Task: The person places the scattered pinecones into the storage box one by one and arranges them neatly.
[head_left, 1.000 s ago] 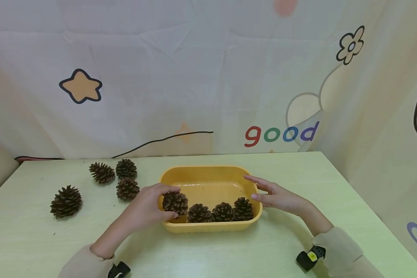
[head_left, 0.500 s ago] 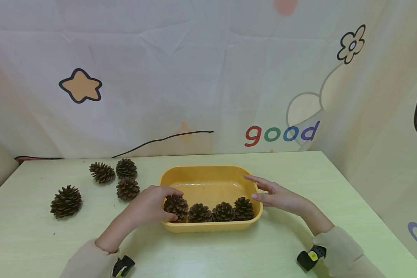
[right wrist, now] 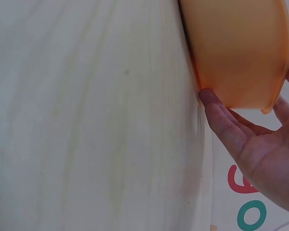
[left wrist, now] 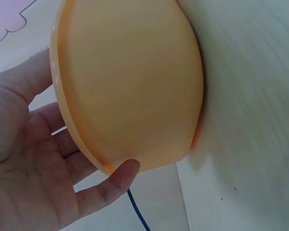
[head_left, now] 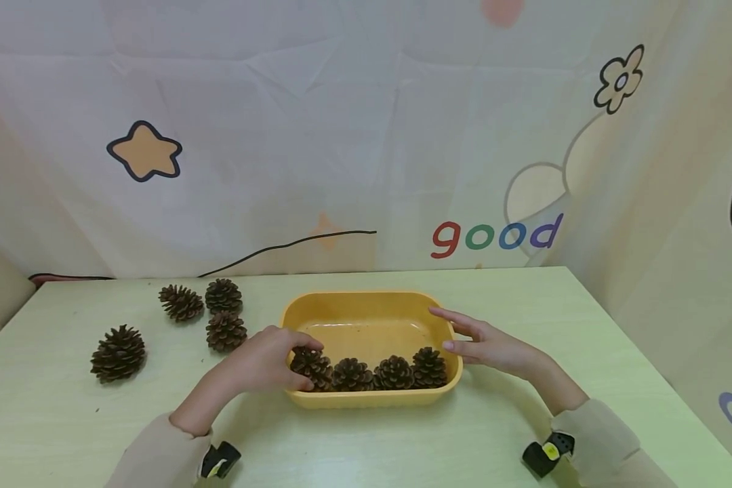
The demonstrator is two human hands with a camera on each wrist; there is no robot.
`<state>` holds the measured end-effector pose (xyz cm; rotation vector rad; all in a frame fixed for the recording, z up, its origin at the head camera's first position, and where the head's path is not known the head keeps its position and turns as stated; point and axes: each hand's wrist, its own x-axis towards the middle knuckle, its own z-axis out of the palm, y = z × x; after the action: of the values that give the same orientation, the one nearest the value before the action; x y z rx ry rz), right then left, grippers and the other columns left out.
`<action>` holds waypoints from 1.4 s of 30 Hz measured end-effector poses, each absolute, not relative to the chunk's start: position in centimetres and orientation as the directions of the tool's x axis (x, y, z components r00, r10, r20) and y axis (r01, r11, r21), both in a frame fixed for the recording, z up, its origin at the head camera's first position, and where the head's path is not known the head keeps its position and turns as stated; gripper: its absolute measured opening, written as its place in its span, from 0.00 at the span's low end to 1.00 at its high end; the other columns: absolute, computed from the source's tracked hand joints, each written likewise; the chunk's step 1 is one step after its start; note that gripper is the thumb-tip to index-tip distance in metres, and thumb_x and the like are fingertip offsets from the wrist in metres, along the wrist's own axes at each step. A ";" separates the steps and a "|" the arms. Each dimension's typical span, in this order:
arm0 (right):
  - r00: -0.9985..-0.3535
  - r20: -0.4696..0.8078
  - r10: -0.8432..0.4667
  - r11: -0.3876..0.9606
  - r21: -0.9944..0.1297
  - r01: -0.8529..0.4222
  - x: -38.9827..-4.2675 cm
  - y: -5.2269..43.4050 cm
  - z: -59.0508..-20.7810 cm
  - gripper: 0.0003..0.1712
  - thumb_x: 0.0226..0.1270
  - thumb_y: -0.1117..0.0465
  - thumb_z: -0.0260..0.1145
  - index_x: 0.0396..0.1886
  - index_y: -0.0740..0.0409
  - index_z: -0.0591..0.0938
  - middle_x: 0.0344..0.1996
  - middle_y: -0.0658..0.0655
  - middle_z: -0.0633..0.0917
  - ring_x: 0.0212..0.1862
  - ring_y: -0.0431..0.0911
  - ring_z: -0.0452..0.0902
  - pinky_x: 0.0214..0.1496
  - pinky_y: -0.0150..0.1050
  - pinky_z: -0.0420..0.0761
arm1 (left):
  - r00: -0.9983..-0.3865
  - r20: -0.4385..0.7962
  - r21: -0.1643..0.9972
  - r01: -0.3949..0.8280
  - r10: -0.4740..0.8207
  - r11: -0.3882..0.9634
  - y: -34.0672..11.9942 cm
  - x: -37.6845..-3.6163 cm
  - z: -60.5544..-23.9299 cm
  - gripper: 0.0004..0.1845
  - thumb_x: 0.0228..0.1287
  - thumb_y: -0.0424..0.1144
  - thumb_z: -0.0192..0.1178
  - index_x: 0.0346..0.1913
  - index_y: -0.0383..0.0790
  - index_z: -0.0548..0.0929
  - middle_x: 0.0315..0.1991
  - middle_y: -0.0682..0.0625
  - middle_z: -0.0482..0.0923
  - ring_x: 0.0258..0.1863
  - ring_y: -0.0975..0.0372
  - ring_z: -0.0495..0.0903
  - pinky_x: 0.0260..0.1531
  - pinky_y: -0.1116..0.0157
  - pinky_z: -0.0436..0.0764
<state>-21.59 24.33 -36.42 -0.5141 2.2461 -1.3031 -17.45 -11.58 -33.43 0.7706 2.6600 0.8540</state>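
A yellow tub (head_left: 371,313) stands on the table in the head view. My left hand (head_left: 272,359) reaches over its left end, with fingers curled over a pine cone (head_left: 313,368) low in the front left corner. Three more pine cones (head_left: 393,373) line the front wall beside it. My right hand (head_left: 484,344) is flat, its straight fingers against the tub's right rim. The left wrist view shows the tub's outer wall (left wrist: 130,82) with my left hand (left wrist: 33,168) reaching behind the rim, the cone hidden. In the right wrist view, my right hand's fingers (right wrist: 231,130) lie along the tub (right wrist: 241,48).
Several loose pine cones lie on the pale green table (head_left: 524,298) left of the tub: a large one (head_left: 118,352) nearest the left edge and three in a cluster (head_left: 225,331). A printed cloth backdrop (head_left: 366,135) rises behind and to the right of the table.
My left hand has lowered the pine cone from the rim down into the tub's front left corner. The right hand and the tub have stayed still.
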 end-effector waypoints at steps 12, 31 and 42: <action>-0.808 -0.221 -0.546 0.467 -0.881 -0.075 -21.5 24.5 -36.6 0.35 0.68 0.55 0.55 0.71 0.46 0.53 0.71 0.63 0.46 0.67 0.66 0.48 0.56 0.53 0.71 | -0.776 -0.123 0.659 0.402 0.619 0.635 -11.9 -17.6 -33.1 0.26 0.51 0.39 0.67 0.54 0.35 0.77 0.51 0.43 0.77 0.10 0.66 0.50 0.14 0.72 0.59; -0.807 -0.224 -0.547 0.468 -0.881 -0.073 -21.5 24.5 -36.5 0.36 0.67 0.53 0.56 0.71 0.47 0.53 0.71 0.63 0.46 0.67 0.66 0.48 0.57 0.54 0.71 | -0.823 -0.014 0.607 0.444 0.567 0.659 -12.2 -17.0 -33.4 0.27 0.51 0.42 0.67 0.55 0.38 0.76 0.51 0.46 0.77 0.33 0.58 0.77 0.34 0.64 0.74; -0.808 -0.216 -0.548 0.471 -0.878 -0.085 -21.5 24.4 -36.4 0.34 0.68 0.56 0.54 0.71 0.46 0.53 0.71 0.62 0.46 0.67 0.66 0.45 0.56 0.55 0.71 | -0.861 0.171 0.626 0.470 0.478 0.622 -14.2 -16.3 -33.8 0.27 0.52 0.42 0.67 0.56 0.40 0.76 0.50 0.48 0.78 0.49 0.57 0.74 0.48 0.53 0.74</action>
<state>-21.55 24.39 -36.38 -0.5251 2.2481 -1.3034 -16.30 -14.20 -33.76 0.8237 2.8181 1.0821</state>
